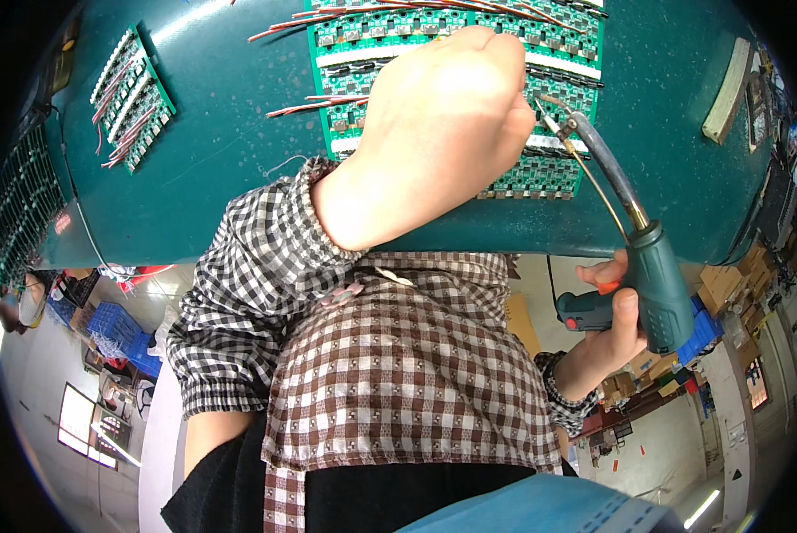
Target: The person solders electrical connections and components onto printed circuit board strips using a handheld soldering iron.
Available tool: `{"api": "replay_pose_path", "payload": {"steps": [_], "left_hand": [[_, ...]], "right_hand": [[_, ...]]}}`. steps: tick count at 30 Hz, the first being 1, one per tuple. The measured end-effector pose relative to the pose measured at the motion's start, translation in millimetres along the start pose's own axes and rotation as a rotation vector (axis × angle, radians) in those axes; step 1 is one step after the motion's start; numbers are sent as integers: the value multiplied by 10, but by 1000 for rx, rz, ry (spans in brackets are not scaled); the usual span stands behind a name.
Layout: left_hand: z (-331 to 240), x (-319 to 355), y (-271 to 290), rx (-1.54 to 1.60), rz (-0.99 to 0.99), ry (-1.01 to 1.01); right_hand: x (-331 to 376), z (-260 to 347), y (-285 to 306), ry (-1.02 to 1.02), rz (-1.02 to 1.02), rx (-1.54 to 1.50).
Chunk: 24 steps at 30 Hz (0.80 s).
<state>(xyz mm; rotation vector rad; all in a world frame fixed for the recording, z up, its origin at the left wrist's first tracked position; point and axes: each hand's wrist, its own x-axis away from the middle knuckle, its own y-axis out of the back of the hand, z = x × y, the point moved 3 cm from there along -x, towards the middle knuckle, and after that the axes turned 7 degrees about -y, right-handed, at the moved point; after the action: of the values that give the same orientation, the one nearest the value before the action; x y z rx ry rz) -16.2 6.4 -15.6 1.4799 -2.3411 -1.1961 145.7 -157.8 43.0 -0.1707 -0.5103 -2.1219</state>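
Boards (541, 169) were laid on the worktop (239, 98) under the curled left hand (447, 124), its grip hidden. A soldering gun (661, 284) was held in the right hand (616, 329). Soldering seemed underway; careful aim seemed needed.

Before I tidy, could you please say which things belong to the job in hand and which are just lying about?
In the job:
large green circuit panel, under the left hand
red and white wires on it
green soldering gun, in the right hand

Apparently just lying about:
smaller green circuit panel, untouched at left
pale strip at right
cardboard boxes at lower right
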Motion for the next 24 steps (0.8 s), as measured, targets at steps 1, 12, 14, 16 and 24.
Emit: {"api": "replay_pose_path", "payload": {"steps": [1, 12, 14, 16, 24], "left_hand": [[1, 1, -3, -5, 5, 2], [24, 12, -6, 2, -2, 0], [24, 19, -15, 9, -2, -3], [20, 20, -9, 26, -13, 3], [12, 27, -12, 36, -22, -4]], "right_hand": [[1, -1, 1, 5, -1, -9], [1, -9, 2, -55, -56, -119], [8, -18, 3, -5, 3, -32], [-2, 3, -10, -4, 11, -36], [0, -12, -11, -21, 11, -67]]}}
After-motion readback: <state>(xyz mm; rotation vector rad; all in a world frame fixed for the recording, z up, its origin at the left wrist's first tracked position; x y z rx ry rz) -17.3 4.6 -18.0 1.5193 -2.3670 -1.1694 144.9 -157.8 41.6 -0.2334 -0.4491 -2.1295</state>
